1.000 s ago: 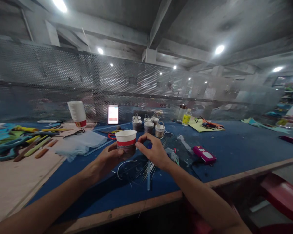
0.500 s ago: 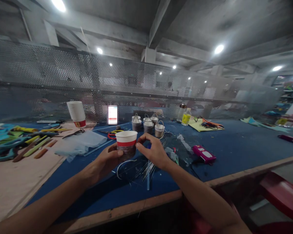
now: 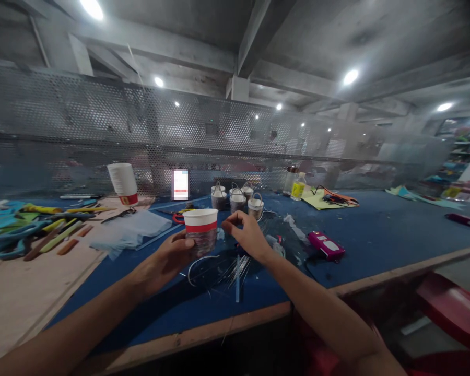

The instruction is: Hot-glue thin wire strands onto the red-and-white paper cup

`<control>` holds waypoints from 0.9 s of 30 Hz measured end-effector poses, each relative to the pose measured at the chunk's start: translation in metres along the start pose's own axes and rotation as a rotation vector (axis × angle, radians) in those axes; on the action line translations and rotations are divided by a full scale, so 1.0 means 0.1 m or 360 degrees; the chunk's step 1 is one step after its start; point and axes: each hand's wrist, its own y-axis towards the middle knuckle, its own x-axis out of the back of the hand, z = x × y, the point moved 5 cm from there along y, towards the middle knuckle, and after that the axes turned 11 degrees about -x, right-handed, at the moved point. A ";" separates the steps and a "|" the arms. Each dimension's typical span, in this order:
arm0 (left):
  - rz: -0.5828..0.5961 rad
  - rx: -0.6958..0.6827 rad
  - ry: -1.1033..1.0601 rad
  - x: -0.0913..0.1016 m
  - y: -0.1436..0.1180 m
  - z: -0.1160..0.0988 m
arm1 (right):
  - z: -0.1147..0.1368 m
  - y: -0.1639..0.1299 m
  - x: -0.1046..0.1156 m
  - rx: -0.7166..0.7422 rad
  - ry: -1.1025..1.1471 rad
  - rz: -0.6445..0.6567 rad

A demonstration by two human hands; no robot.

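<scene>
A paper cup (image 3: 201,224) with a white rim and a red band is upright in my left hand (image 3: 168,261), whose thumb and fingers grip its left side. Dark brownish, strand-like wrapping covers the cup's lower part. Just to the right, apart from the cup, my right hand (image 3: 246,232) is closed in a pinch; whatever may be between its fingertips is too small to make out. Beneath the hands lie thin wires (image 3: 235,271), a pale curved strip (image 3: 191,274) and a translucent bluish stick (image 3: 237,284).
Several small wrapped cups with handles (image 3: 237,201) stand behind my hands. A stack of paper cups (image 3: 123,180), scissors (image 3: 10,245) and plastic sheeting (image 3: 131,230) are to the left. A magenta device (image 3: 325,245), bottles (image 3: 297,187) and yellow paper (image 3: 317,201) lie right. A perforated screen (image 3: 203,130) rises behind.
My right hand has drawn away from the cup's side to the right, leaving a gap. The left hand and cup have shifted slightly left.
</scene>
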 end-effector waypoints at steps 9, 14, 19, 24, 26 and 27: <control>-0.0047 0.0076 -0.0086 0.04 0.01 0.04 | 0.01 -0.01 -0.09 0.0064 0.0201 0.0176; -0.0133 0.0125 -0.0100 0.06 0.01 0.05 | -0.05 -0.03 -0.19 0.0045 0.0184 0.0316; -0.0104 0.0132 -0.0090 0.03 0.00 0.04 | -0.11 0.00 -0.20 0.0024 0.0174 0.0285; -0.0154 0.0026 0.0029 0.09 0.04 0.06 | -0.10 0.02 -0.17 0.0079 0.0051 0.0243; -0.0224 -0.0023 0.0070 0.15 0.07 0.03 | -0.11 0.07 -0.08 0.0114 0.0003 0.0111; -0.0273 -0.0055 0.0102 0.20 0.07 0.00 | -0.13 0.10 -0.03 0.0136 -0.0031 0.0020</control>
